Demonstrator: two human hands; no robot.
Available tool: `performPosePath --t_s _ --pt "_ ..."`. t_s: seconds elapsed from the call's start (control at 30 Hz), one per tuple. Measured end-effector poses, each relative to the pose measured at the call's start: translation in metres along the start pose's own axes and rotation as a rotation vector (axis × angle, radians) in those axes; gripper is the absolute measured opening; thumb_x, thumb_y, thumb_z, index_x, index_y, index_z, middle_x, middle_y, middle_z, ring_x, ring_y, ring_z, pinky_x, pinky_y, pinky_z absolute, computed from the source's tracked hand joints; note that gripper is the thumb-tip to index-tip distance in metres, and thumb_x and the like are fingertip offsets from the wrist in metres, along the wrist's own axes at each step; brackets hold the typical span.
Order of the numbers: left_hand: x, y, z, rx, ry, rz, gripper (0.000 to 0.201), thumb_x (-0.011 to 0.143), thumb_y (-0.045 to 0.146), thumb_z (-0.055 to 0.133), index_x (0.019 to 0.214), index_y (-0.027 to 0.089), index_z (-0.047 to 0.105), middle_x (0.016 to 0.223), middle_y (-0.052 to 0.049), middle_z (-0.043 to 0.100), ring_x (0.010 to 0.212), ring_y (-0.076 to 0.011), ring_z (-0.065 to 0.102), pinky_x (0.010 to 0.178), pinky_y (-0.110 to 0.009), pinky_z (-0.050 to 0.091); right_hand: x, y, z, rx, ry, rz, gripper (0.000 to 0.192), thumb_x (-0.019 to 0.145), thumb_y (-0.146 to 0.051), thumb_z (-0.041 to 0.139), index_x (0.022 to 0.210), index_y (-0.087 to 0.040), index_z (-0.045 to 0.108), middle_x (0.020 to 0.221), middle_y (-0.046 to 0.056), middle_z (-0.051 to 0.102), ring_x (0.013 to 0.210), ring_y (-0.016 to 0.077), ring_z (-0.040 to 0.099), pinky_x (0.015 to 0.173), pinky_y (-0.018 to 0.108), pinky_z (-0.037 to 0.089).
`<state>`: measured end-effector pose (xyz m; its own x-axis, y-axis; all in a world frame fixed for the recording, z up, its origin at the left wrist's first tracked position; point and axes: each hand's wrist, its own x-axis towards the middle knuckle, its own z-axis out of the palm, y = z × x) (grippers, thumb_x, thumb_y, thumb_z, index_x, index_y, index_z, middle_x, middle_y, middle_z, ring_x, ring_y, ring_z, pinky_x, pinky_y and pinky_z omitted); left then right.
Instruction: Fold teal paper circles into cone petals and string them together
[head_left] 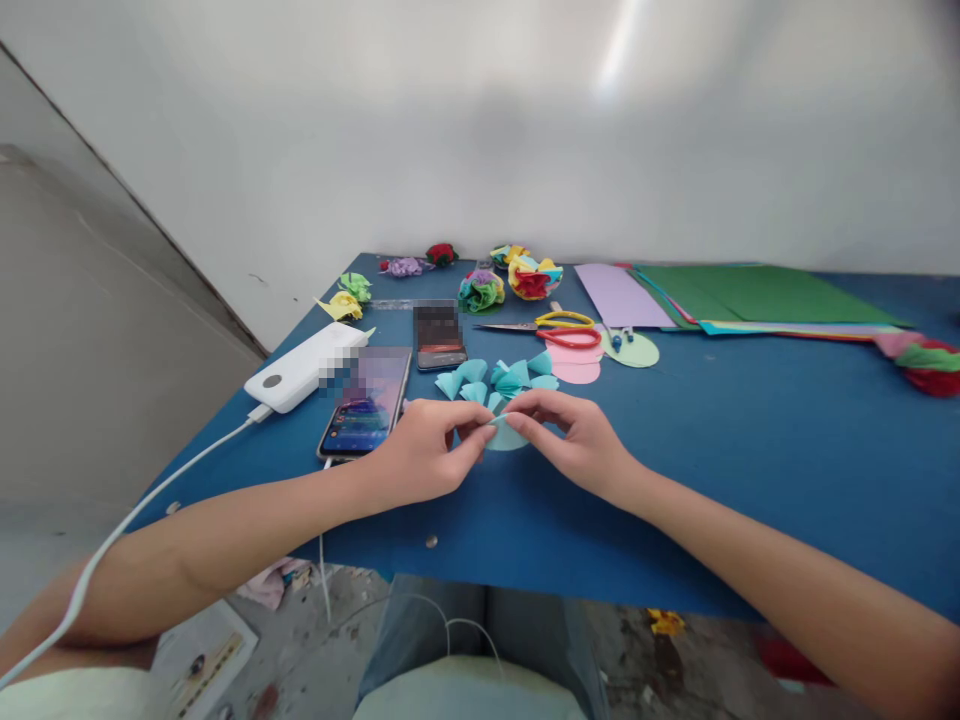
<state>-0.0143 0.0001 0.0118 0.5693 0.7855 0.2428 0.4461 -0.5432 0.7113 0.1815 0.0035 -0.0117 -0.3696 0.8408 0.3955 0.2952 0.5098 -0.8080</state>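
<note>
Left hand (431,450) and right hand (581,440) are both pinching this little teal paper bit (500,418) over the blue counter (675,480).

Craft workspace: blue table (750,450) with paper sheets (765,293), paper flowers (534,279) and 1 pair of scissors (538,327).

Your bare left forearm (247,530) reaches in from the lower left and your bare right forearm (765,560) from the lower right, converging in front of you. Your left grip (431,450) and right grip (577,440) face each other, fingertips (480,437) nearly meeting. Each makes a fine pinch of thumb against index finger, the remaining fingers bent.
</note>
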Motion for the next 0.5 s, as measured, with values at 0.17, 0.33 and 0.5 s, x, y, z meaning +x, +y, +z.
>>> performPosePath --t_s 0.17,0.33,0.5 --pt "0.0032 -0.0017 -0.0025 -0.264 -0.136 -0.111 0.028 0.091 0.033 0.037 0.081 0.015 0.056 0.066 0.0 0.057 0.061 -0.0112 0.057 0.058 -0.021 0.045 0.0022 0.0028 -0.0033 0.009 -0.046 -0.029 0.016 0.087 -0.029 0.049 0.09 -0.02 0.062 0.084 0.002 0.064 0.075 0.0125 0.057 0.065 0.024 0.046" --pt "0.0056 -0.0076 0.0015 -0.23 -0.11 -0.11 0.025 0.088 0.035 0.043 0.082 0.015 0.057 0.065 0.001 0.056 0.059 -0.0106 0.056 0.057 -0.021 0.045 0.0035 0.0032 -0.0047 -0.008 -0.057 -0.065 0.019 0.089 -0.026 0.045 0.094 -0.02 0.062 0.087 0.003 0.063 0.079 0.013 0.057 0.07 0.025 0.046" --pt "0.0059 -0.0067 0.0036 -0.264 -0.086 -0.125 0.022 0.086 0.034 0.047 0.086 0.015 0.058 0.067 0.0 0.056 0.059 -0.0107 0.055 0.055 -0.021 0.044 0.0029 0.0052 -0.0025 0.018 -0.062 -0.041 0.018 0.089 -0.029 0.046 0.098 -0.021 0.059 0.091 0.003 0.063 0.081 0.0139 0.058 0.07 0.026 0.048"
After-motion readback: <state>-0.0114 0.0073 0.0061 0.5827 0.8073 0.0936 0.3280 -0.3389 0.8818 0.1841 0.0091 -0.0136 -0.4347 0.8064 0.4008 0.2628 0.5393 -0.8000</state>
